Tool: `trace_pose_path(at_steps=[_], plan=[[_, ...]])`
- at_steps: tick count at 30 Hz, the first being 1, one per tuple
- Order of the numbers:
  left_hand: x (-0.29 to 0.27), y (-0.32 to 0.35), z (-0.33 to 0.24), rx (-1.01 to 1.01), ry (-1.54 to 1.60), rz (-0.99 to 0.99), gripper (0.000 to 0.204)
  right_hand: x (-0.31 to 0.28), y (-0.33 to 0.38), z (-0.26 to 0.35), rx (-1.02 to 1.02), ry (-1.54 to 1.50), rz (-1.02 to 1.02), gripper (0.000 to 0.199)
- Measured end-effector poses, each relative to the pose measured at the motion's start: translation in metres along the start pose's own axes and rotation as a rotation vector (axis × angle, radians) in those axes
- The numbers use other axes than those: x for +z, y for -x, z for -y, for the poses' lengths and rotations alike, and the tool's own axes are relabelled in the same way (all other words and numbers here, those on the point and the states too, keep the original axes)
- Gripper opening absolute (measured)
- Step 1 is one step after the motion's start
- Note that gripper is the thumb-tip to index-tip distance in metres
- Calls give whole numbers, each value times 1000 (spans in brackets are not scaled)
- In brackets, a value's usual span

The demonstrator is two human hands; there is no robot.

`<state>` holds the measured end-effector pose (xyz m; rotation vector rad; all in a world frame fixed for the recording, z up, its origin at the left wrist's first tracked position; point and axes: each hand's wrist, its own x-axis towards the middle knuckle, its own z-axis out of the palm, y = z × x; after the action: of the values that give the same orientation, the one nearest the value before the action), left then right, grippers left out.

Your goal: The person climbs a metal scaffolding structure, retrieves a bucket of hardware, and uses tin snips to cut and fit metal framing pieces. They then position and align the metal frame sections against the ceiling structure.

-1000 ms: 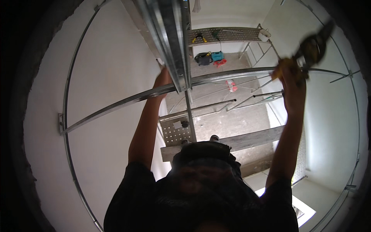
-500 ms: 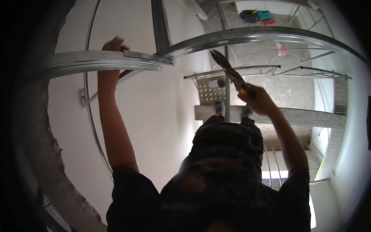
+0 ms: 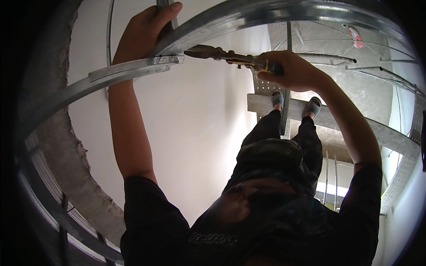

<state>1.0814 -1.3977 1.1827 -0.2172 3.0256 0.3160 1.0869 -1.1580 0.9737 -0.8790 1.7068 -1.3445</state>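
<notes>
Left hand (image 3: 144,31) grips metal channel (image 3: 248,17) (snips (image 3: 222,54) in right hand (image 3: 290,71)).

You see silver-grey metal channels (image 3: 133,71) with a dull shine. The snips (image 3: 230,55) have dark grey blades and a yellow and black handle. Your shirt (image 3: 248,230) and trousers (image 3: 284,133) are black, your sandals (image 3: 313,106) grey. The wall (image 3: 195,124) is plain white, and the broken concrete edge (image 3: 66,155) is rough grey.

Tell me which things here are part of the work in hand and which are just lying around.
In use:
left hand gripping the metal channel
right hand holding the tin snips
cross channel

Lying about:
red object on the floor
loose rods
plank underfoot
</notes>
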Motion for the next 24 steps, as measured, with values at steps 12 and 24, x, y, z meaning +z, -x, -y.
trace_pose_path(at_steps=[12, 24], plan=[[-2, -2, 20, -111, 88, 40, 51, -23, -27, -8, -181, 156, -44, 32], [1, 2, 0, -93, 95, 40, 42, -40, -43, -12, -2, 356, 101, 45]])
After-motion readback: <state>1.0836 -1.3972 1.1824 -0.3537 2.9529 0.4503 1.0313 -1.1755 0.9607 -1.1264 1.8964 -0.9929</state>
